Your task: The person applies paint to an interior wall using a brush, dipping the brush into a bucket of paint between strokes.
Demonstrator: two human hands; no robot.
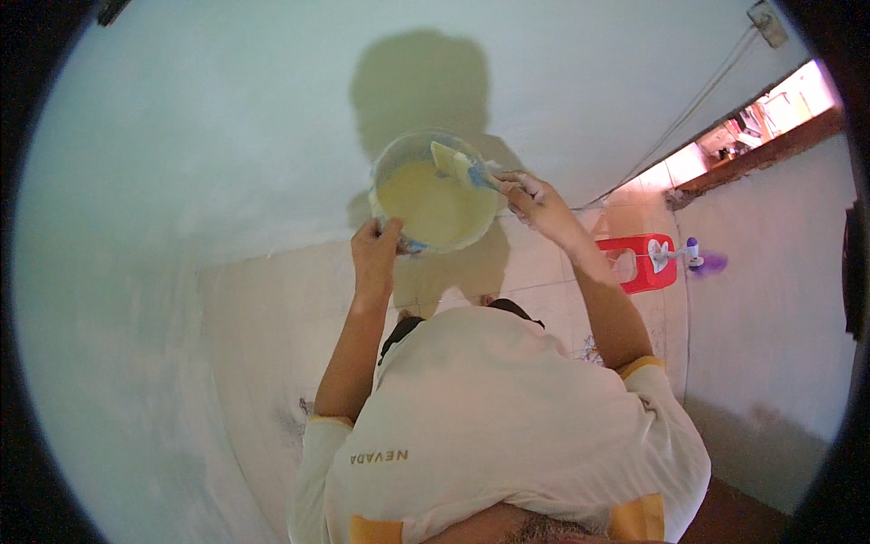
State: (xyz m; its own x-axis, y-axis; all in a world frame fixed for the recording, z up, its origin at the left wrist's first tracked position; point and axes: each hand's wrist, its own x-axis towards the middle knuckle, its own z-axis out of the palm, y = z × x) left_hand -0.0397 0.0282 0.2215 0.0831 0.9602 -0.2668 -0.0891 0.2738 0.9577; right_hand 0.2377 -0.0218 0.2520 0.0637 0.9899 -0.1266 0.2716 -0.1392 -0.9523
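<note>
My left hand [375, 247] grips the near left rim of a round, whitish bucket [384, 170], fingers closed on its edge. Pale yellow liquid paint [437, 216] lies inside the bucket. In my right hand [531, 201] is a paintbrush [475, 172], its handle held between closed fingers. The brush's pale, wide bristle end points up and to the left, over the far right part of the bucket. Blue smears mark the brush and the bucket's near edge.
A light wall [227, 118] stands ahead, with my shadow on it. To the right, a red plastic stool [667, 272] is on the tiled floor, beside a small white and purple fan [694, 252]. Thin cables [702, 104] run down the wall near a bright opening [770, 113].
</note>
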